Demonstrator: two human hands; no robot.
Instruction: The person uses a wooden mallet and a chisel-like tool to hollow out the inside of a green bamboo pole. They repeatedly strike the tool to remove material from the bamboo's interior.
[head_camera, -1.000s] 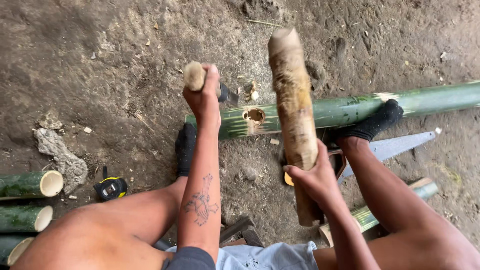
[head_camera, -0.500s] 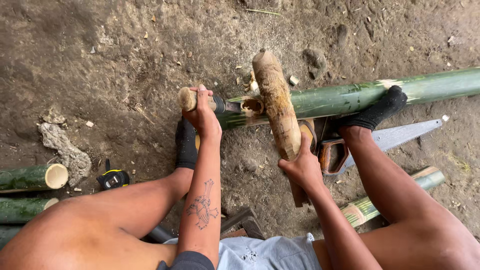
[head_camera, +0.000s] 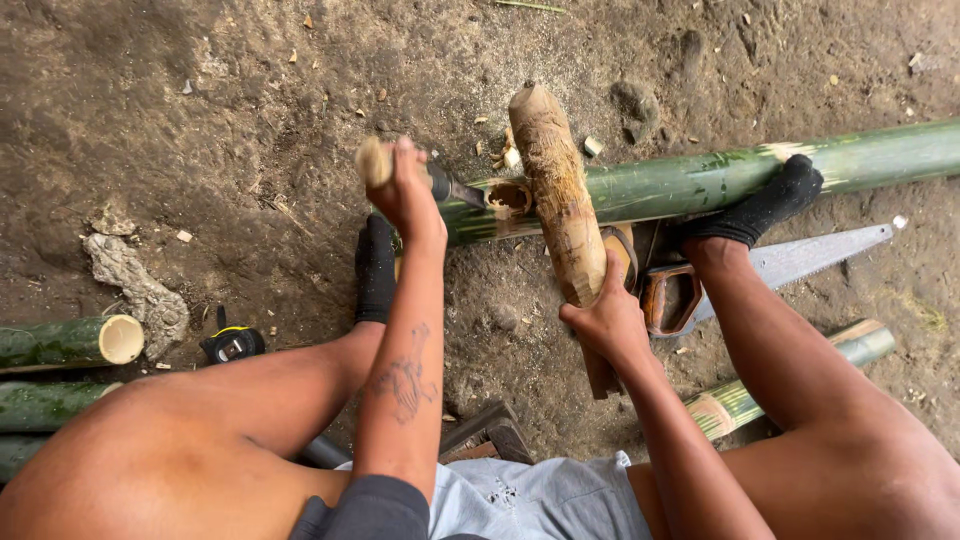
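My left hand (head_camera: 408, 192) grips the wooden handle of a chisel (head_camera: 448, 185), whose metal blade points into a notch (head_camera: 508, 196) cut in a long green bamboo pole (head_camera: 720, 175) lying on the dirt. My right hand (head_camera: 607, 318) holds the lower end of a thick wooden club (head_camera: 558, 195), raised over the pole near the notch. My right foot in a black sock (head_camera: 762, 207) rests on the pole. My left foot (head_camera: 376, 268) stands on the ground beside it.
A hand saw (head_camera: 790, 262) with a wooden grip lies just behind the pole. A tape measure (head_camera: 232, 344) sits on the ground at left. Cut bamboo pieces (head_camera: 70, 342) lie at the far left, another (head_camera: 800, 372) at right. Wood chips dot the dirt.
The club swung down onto the chisel half a second ago and has since lifted slightly. The chisel blade is now at the notch in the pole.
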